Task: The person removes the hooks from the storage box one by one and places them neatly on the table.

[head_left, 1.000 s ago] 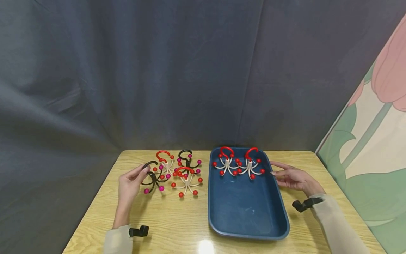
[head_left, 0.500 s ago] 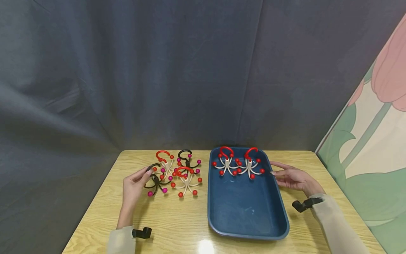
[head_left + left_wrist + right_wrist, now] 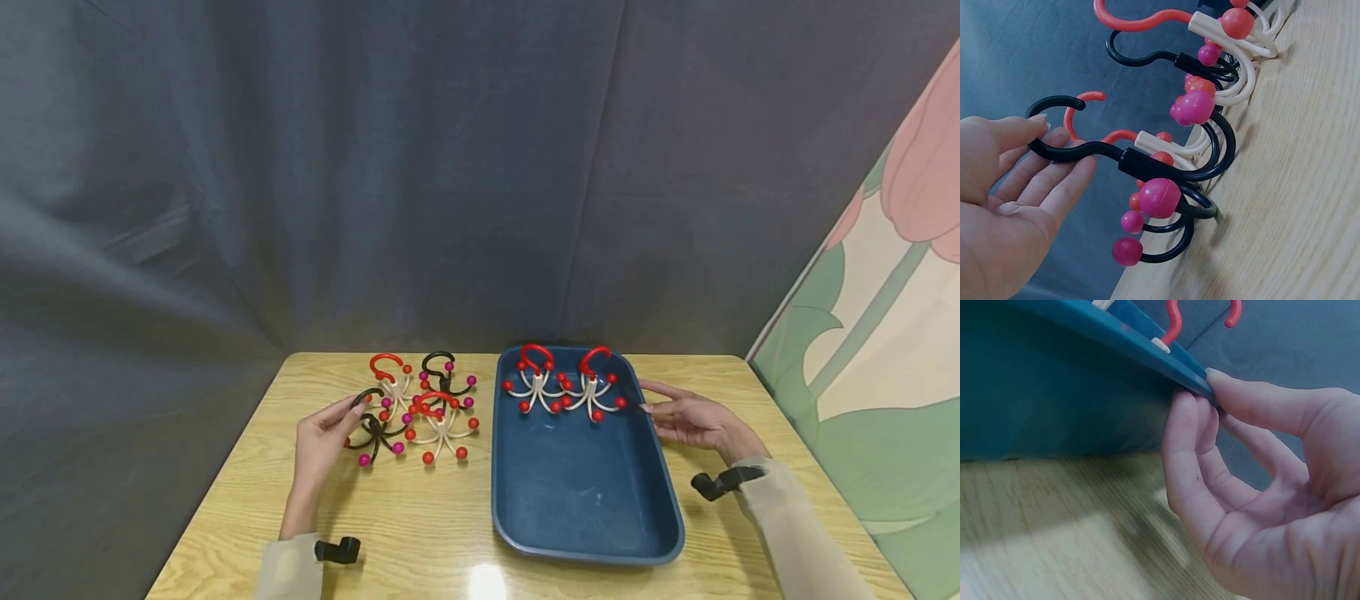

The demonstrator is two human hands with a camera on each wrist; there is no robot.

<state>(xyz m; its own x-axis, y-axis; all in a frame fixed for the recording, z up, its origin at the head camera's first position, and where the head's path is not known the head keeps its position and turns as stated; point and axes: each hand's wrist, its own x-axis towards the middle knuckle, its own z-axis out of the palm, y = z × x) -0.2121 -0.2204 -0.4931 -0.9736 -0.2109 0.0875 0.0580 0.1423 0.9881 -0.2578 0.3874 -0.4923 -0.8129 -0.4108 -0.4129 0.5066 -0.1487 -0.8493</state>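
My left hand (image 3: 321, 442) holds a black multi-arm hook (image 3: 375, 427) by its curved top, thumb on one side and fingers on the other. Magenta and red balls tip its arms, which stand at the wood table's surface in the left wrist view. Beside it are a white hook with a red top (image 3: 394, 390), another black hook (image 3: 446, 383) and a nearer white-and-red hook (image 3: 442, 427). My right hand (image 3: 693, 422) pinches the right rim of a blue tray (image 3: 1085, 381) between thumb and fingers. Two white-and-red hooks, left (image 3: 537, 387) and right (image 3: 592, 390), stand at the tray's far end.
The wooden table (image 3: 405, 533) bears everything. A dark grey curtain (image 3: 420, 183) hangs along its far edge and left side. On the right is a cloth with a tulip print (image 3: 885, 333). Black wrist mounts (image 3: 339, 550) sit on both sleeves.
My left hand has moved slightly right and nearer with the black hook, bringing it closer to the nearer white-and-red hook. The right hand and tray stay put.
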